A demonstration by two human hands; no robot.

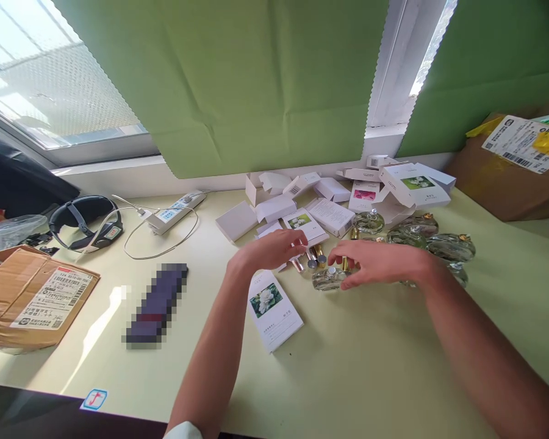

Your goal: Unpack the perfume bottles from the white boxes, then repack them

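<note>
My left hand [277,249] hovers over the white boxes, its fingers bent and slightly apart, with nothing visible in them. Just beyond its fingertips lie several shiny gold and silver caps [312,258]. My right hand [379,262] has thumb and fingers apart around the near side of the group of bottles. By its thumb is a clear glass perfume bottle [326,280]; whether they touch I cannot tell. More glass perfume bottles [451,247] lie behind and right of this hand, partly hidden by it. A white flower-printed box [274,323] lies flat below my left hand.
Several white boxes [332,214], some with flaps open, are heaped along the windowsill. A brown carton [498,177] stands at the back right, another parcel [41,299] at the left. A power strip [176,211], headset [85,222] and blurred dark object [158,305] lie left.
</note>
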